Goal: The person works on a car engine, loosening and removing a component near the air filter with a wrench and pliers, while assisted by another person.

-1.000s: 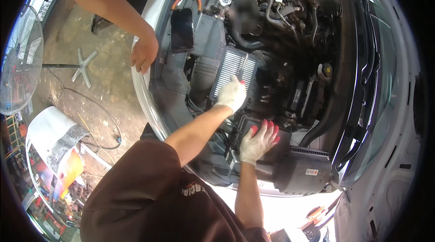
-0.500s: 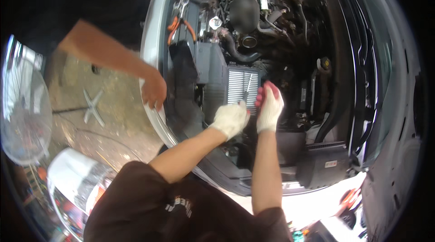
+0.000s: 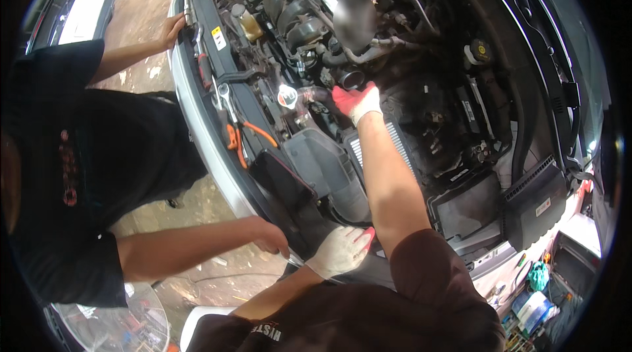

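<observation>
My right hand [image 3: 355, 98] reaches into the engine bay beside a round open pipe [image 3: 350, 79], its red-palmed gloved fingers curled; what they grip is hidden. Behind it the ribbed air filter panel [image 3: 364, 150] is partly covered by my forearm. My left hand [image 3: 339, 253], in a white and red glove, rests near the front edge of the bay with fingers extended, below a grey plastic duct [image 3: 339, 194].
A co-worker [image 3: 79, 167] leans at the left, one hand [image 3: 173, 29] on the car's front edge, the other [image 3: 270, 237] near my left. Orange-handled pliers [image 3: 257, 131], wrenches [image 3: 224, 92] and a phone [image 3: 270, 171] lie along that edge. A fan [image 3: 128, 322] stands below.
The view has swung round. My right hand has moved up from the filter to the pipe. My left hand has left the tool on the filter and moved down. The co-worker's arms have shifted.
</observation>
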The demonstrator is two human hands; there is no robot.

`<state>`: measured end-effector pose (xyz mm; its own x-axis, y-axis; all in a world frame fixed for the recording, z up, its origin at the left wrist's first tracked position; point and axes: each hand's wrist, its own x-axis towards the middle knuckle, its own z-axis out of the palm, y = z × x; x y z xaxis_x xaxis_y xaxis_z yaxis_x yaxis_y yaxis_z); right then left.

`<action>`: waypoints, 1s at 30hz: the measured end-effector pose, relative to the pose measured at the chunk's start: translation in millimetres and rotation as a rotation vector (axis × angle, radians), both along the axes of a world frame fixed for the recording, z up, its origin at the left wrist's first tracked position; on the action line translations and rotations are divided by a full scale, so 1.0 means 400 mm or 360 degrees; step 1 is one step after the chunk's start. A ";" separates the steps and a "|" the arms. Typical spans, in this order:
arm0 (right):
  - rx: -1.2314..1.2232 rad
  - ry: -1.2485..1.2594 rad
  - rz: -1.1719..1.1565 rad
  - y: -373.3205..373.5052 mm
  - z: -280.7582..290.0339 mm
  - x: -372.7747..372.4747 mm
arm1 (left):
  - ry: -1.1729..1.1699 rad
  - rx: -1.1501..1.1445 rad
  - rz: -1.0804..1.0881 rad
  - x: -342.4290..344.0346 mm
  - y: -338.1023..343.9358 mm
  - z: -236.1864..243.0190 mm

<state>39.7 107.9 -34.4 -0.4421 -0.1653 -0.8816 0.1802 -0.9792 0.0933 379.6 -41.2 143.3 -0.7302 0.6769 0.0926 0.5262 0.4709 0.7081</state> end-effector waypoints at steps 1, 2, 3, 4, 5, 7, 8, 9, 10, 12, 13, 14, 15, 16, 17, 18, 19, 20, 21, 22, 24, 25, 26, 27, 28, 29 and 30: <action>-0.0014 0.0007 0.0080 -0.002 -0.010 -0.005 | -0.0002 0.0004 -0.0015 -0.005 0.003 -0.006; -0.0009 0.0007 0.0066 -0.002 -0.022 -0.008 | -0.0054 -0.0101 -0.0067 -0.010 0.007 -0.010; 0.0090 0.0029 0.0021 -0.002 -0.034 -0.010 | -0.0105 -0.0206 -0.0117 -0.014 0.008 -0.014; 0.0189 0.0050 -0.0022 0.001 -0.045 -0.016 | -0.0104 -0.0201 -0.0127 -0.019 0.009 -0.016; 0.0158 -0.0020 0.0049 0.003 -0.044 -0.019 | -0.0087 -0.0159 -0.0097 -0.018 0.008 -0.014; 0.0126 -0.0051 0.0064 0.008 -0.059 -0.034 | -0.0054 -0.0153 -0.0124 -0.024 0.005 -0.018; 0.0091 -0.0060 0.0084 0.011 -0.060 -0.045 | -0.0055 -0.0160 -0.0129 -0.028 0.004 -0.015; 0.0083 -0.0061 0.0078 0.015 -0.061 -0.047 | -0.0104 -0.0252 -0.0168 -0.027 0.004 -0.009; 0.0073 -0.0026 0.0089 0.022 -0.063 -0.045 | -0.0152 -0.0345 -0.0208 -0.028 0.007 -0.006; 0.0046 0.0000 0.0078 0.018 -0.056 -0.044 | -0.0154 -0.0360 -0.0194 -0.031 0.007 -0.006; 0.0072 -0.0012 0.0105 0.006 -0.053 -0.051 | -0.0150 -0.0363 -0.0167 -0.033 0.007 -0.005; 0.0110 -0.0028 0.0126 0.008 -0.058 -0.054 | -0.0156 -0.0365 -0.0191 -0.035 0.013 -0.003; 0.0124 -0.0053 0.0069 0.007 -0.063 -0.060 | -0.0168 -0.0401 -0.0199 -0.037 0.019 0.000; 0.0121 -0.0061 0.0044 0.007 -0.068 -0.054 | -0.0180 -0.0438 -0.0207 -0.038 0.023 0.002; 0.0166 0.0012 0.0044 -0.004 -0.064 -0.056 | -0.0176 -0.0452 -0.0225 -0.039 0.022 0.001; 0.0212 0.0085 0.0043 -0.019 -0.060 -0.056 | -0.0160 -0.0427 -0.0182 -0.037 0.020 -0.001; 0.0255 0.0129 0.0007 -0.037 -0.055 -0.052 | -0.0144 -0.0402 -0.0139 -0.036 0.017 -0.004; 0.0270 0.0098 -0.0053 -0.035 -0.067 -0.053 | -0.0140 -0.0393 -0.0171 -0.037 0.021 -0.005; 0.0350 0.0111 -0.0049 -0.040 -0.077 -0.054 | -0.0153 -0.0345 -0.0168 -0.038 0.022 -0.009; 0.0430 0.0123 -0.0045 -0.035 -0.089 -0.053 | -0.0168 -0.0296 -0.0171 -0.037 0.023 -0.010; 0.0340 0.0085 0.0077 -0.023 -0.087 -0.059 | -0.0197 -0.0282 -0.0141 -0.035 0.010 -0.014; 0.0263 0.0051 0.0210 -0.018 -0.086 -0.061 | -0.0207 -0.0293 -0.0135 -0.038 0.006 -0.017; 0.0261 0.0049 0.0206 -0.014 -0.082 -0.063 | -0.0220 -0.0307 -0.0124 -0.042 0.002 -0.018; 0.0179 0.0038 0.0121 -0.013 -0.078 -0.065 | -0.0236 -0.0339 -0.0128 -0.043 -0.005 -0.017; 0.0098 0.0026 0.0036 -0.013 -0.074 -0.066 | -0.0268 -0.0358 -0.0142 -0.043 -0.014 -0.019; 0.0128 -0.0034 -0.0019 -0.012 -0.071 -0.069 | -0.0326 -0.0358 -0.0161 -0.042 -0.020 -0.019; 0.0131 -0.0037 -0.0031 -0.013 -0.071 -0.071 | -0.0388 -0.0378 -0.0148 -0.048 -0.041 -0.031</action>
<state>11.4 102.5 -62.9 -0.4241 -0.0834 -0.9018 0.1596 -0.9871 0.0162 360.4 -57.6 131.0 -0.6456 0.7234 -0.2448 0.4037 0.5954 0.6947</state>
